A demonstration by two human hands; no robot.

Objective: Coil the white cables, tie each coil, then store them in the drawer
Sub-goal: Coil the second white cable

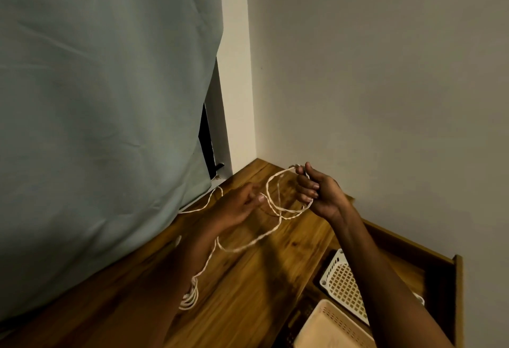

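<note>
From the head camera, both hands work above a wooden table (248,287) that sits in the corner of a pale wall (371,72). The right hand (319,190) is raised near the table's far corner, its fingers curled round the gathered loops of a white cable (278,219). The loops hang as a tilted oval whose long axis runs from the top of the right fist down toward the left hand (239,204). The left hand is lower and closer to the table's left edge; its thumb and fingers seem to pinch one strand, though motion blur leaves the grip unclear. From there the loose cable sags in a low curve between the hands, then trails along the left forearm to a small bunch of loops (190,295). Another strand runs out toward a grey-green curtain (104,113). At the table's right edge an open drawer (440,273) holds a white basket (344,284) and a beige basket (333,328).
</note>
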